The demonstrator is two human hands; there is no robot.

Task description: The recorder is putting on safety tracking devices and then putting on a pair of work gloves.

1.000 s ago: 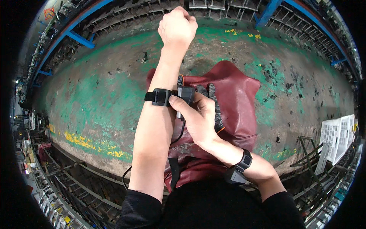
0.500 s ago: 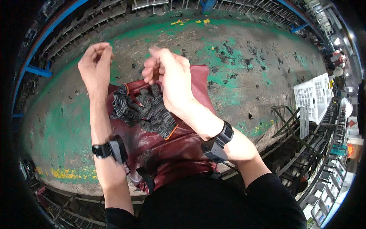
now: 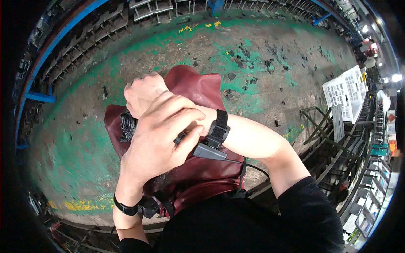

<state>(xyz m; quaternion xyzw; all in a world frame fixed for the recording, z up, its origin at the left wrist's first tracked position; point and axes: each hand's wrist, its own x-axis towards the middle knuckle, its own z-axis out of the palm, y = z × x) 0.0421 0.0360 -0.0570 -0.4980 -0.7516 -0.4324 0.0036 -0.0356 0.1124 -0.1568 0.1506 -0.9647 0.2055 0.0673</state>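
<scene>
My left hand (image 3: 162, 135) lies across my right wrist, its fingers and thumb bent against it just short of the black strap (image 3: 219, 128). Beyond it my right hand (image 3: 145, 92) is curled into a fist, back upward, with no object showing in it. A dark red apron (image 3: 192, 86) covers my lap under both hands. Beside my left hand, part of a grey-black knit glove (image 3: 127, 126) shows on the apron; my hands hide the rest. On my right wrist the strap carries a black box (image 3: 209, 152) with a cable. Another black strap (image 3: 126, 208) circles my left wrist.
The worn green and grey floor (image 3: 80, 139) is scattered with dark scraps. Metal racks (image 3: 84, 46) with a blue frame (image 3: 40, 98) stand along the far left. At the right are a white plastic crate (image 3: 344, 95) and a dark metal frame (image 3: 316, 126).
My left hand has moved right and nearer, onto my right wrist. The right hand has swung left and closed into a fist, and together they now cover most of the gloves.
</scene>
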